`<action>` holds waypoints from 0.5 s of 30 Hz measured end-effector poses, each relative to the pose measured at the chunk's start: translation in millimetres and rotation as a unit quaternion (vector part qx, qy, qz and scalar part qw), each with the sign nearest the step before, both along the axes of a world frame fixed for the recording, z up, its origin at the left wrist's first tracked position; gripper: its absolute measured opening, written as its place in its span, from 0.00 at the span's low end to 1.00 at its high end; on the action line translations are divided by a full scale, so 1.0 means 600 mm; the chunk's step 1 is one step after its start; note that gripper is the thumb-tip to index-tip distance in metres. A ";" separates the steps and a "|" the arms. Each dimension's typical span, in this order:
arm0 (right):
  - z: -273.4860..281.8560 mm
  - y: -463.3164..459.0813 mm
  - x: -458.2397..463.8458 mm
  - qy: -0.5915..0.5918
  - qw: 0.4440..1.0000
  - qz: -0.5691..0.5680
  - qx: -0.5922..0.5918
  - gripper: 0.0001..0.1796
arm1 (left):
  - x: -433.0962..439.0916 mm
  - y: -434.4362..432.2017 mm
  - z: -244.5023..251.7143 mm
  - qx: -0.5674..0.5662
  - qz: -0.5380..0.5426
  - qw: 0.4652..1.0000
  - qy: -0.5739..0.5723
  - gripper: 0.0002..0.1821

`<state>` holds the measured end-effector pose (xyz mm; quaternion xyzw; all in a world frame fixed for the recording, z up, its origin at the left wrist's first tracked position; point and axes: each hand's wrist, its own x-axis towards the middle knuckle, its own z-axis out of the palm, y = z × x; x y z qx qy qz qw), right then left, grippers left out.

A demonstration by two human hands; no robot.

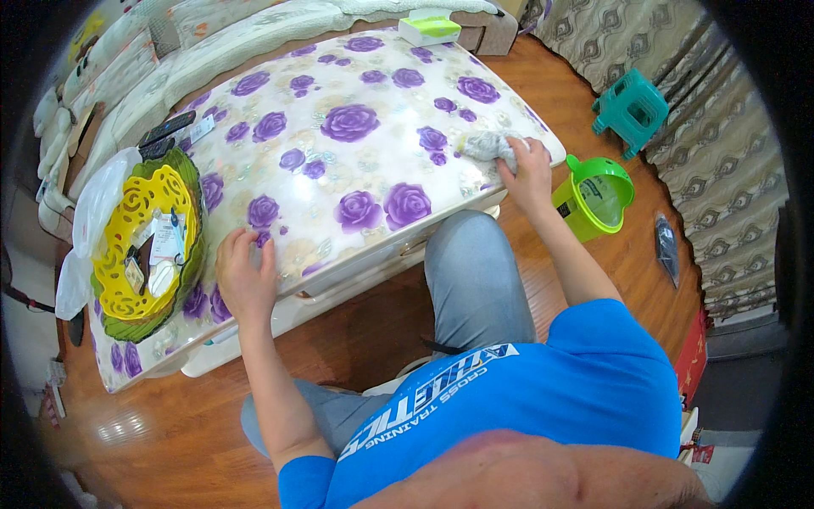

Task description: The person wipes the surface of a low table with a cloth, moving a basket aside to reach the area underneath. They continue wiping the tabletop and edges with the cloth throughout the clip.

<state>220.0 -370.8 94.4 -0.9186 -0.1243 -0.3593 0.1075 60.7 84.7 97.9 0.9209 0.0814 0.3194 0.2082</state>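
At the right end of the table, my right hand (529,175) grips one end of a bunched grey-white cloth (486,146), possibly a rolled sock. The cloth lies on a glossy table cover (356,168) printed with purple roses. My left hand (247,273) rests at the near edge of the same table, thumb and fingers apart, with nothing seen in it. Left of that hand stands a yellow openwork basket (109,280), set in a green leaf-shaped tray (191,280). Papers, a pen and small items lie inside the basket.
A white plastic bag (98,223) hangs by the basket; remote controls (166,128) lie behind it. A tissue pack (430,28) sits at the far edge. On the floor to the right are a green bin (582,207), a teal stool (631,108) and a dark wrapped item (666,248).
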 end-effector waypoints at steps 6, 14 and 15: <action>0.005 -0.014 0.030 0.035 0.996 0.077 0.035 0.26 | 0.001 0.002 0.000 0.009 -0.015 1.000 -0.003 0.12; 0.020 -0.088 0.213 0.088 0.985 -0.146 0.024 0.28 | 0.000 0.008 0.000 -0.018 -0.032 0.999 0.005 0.12; 0.022 -0.097 0.231 0.100 0.977 -0.188 0.024 0.28 | 0.000 0.008 0.000 -0.021 -0.035 0.999 0.006 0.12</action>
